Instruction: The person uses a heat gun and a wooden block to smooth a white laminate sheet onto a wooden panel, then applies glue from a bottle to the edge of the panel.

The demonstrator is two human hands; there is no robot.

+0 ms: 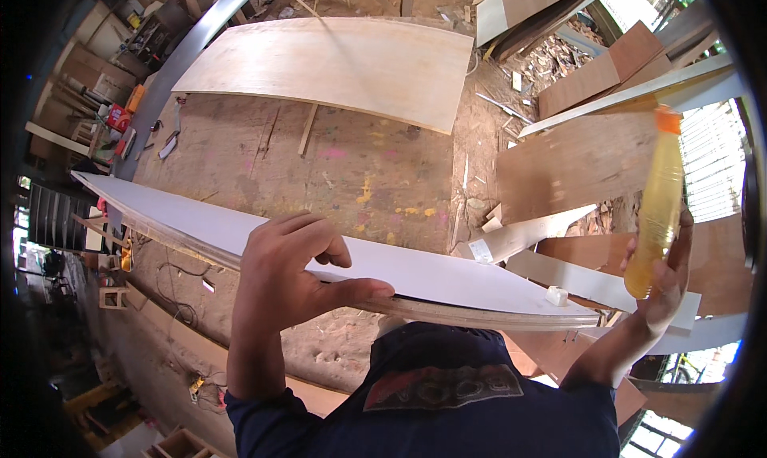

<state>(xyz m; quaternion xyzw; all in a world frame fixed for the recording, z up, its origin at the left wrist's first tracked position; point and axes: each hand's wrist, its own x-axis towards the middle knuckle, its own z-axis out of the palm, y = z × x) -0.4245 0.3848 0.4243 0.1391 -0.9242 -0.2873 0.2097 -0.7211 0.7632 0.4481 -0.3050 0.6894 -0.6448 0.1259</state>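
My right hand (668, 276), raised at the right, is wrapped round the lower part of a clear plastic bottle (661, 210) of yellow liquid with an orange cap. The bottle stands nearly upright, cap up. In front of my body lies a long, narrow panel (435, 270) with a white face and a layered wooden edge. My left hand (300, 270) is over the middle of that panel's near edge. Its thumb stretches along the edge beside a dark line, apart from the bent fingers. Nothing shows between thumb and fingers.
A large pale plywood sheet (335, 63) lies beyond a paint-stained board (319, 154). A small white block (557, 296) sits on the panel's right end. Brown boards (575, 166) lean at the right. A knife-like tool (169, 144) lies at the left, and cables (172, 294) trail on the dirt floor.
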